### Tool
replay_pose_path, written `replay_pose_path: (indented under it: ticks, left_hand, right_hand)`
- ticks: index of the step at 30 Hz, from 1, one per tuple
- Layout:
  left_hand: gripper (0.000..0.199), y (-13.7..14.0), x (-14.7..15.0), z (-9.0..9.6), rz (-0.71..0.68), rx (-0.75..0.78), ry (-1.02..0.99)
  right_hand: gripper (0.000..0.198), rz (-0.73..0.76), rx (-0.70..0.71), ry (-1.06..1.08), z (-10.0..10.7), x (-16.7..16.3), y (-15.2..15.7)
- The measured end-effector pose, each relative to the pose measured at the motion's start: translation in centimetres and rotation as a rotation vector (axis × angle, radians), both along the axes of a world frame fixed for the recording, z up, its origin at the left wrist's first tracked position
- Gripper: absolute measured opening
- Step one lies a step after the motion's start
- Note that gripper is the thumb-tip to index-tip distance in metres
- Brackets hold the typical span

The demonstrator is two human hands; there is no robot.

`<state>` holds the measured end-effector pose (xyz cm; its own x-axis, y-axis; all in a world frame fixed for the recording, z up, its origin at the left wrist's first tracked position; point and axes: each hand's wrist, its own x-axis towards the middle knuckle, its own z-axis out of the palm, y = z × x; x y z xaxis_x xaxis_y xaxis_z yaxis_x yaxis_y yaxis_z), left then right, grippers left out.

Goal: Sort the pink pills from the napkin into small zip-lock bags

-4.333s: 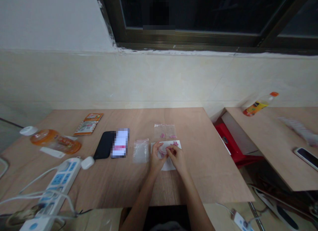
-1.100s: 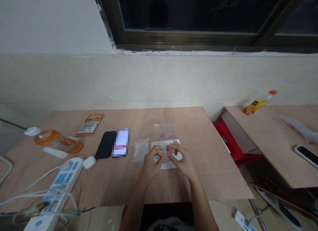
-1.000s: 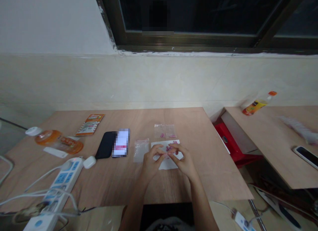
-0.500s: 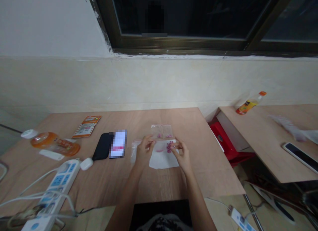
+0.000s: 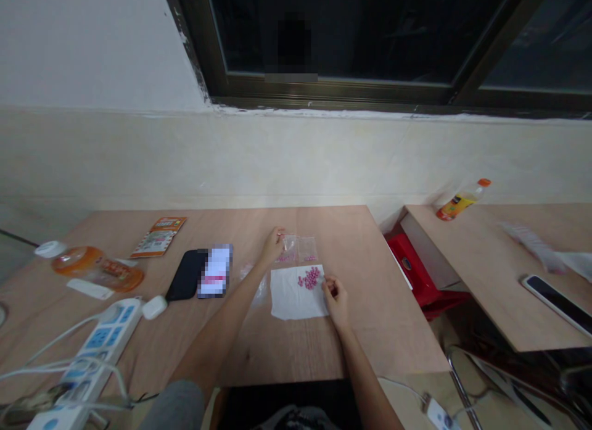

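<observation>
A cluster of small pink beads (image 5: 311, 278) lies on a white sheet (image 5: 296, 303) in the middle of the table. Just behind the sheet are two small clear plastic bags, the left bag (image 5: 289, 245) and the right bag (image 5: 307, 247), each with some pink beads inside. My left hand (image 5: 272, 246) reaches over to the left bag and pinches its upper left corner. At the sheet's right edge, beside the beads, my right hand (image 5: 336, 298) has its fingertips pressed together; what they hold, if anything, is too small to see. Another clear bag (image 5: 259, 291) lies partly under my left forearm.
To the left are a lit phone (image 5: 215, 272), a black phone-sized object (image 5: 185, 276), an orange packet (image 5: 158, 237), a drink bottle (image 5: 97, 266) lying down and a power strip (image 5: 97, 350) with cables. A second table (image 5: 490, 263) at right bears another bottle (image 5: 462, 200).
My left hand has moved from the sheet's upper left edge up to the left bag's corner. My right hand has drawn back from the beads to the sheet's right edge.
</observation>
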<state>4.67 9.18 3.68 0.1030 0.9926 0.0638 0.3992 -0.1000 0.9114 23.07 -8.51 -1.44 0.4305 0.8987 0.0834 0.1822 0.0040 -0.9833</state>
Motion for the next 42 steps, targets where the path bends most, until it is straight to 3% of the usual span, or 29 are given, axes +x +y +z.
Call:
replay_pose_path:
  ticks: [4, 11, 16, 21, 24, 29, 42]
  left_hand:
    - [0.028, 1.0, 0.3, -0.6, -0.007, 0.034, 0.084]
    - [0.037, -0.2, -0.3, 0.7, 0.049, 0.150, 0.204]
    - [0.041, -5.8, -3.4, 0.9, 0.291, 0.263, 0.332]
    - [0.062, -12.5, -5.4, -0.1, 0.596, 0.138, 0.454]
    - [0.073, -14.5, -5.3, -1.2, 0.666, 0.032, 0.537]
    - [0.078, -14.5, -4.8, -2.2, 0.692, 0.012, 0.604]
    - [0.076, -12.7, -4.4, -0.8, 0.667, -0.021, 0.639]
  right_hand:
    - [0.037, 0.014, -0.007, -0.024, 0.1, 0.0, -0.1]
    - [0.038, 0.006, -0.010, -0.051, 0.1, 0.0, -0.2]
    - [0.038, 0.009, -0.010, -0.074, 0.1, 0.1, -0.1]
    - [0.040, 0.016, -0.030, -0.082, 0.1, 0.2, -0.2]
    - [0.040, 0.021, -0.040, -0.086, -0.1, 0.2, -0.2]
    - [0.041, 0.017, -0.044, -0.077, -0.3, 0.2, -0.2]
    - [0.042, 0.013, -0.056, -0.099, 0.3, 0.0, -0.2]
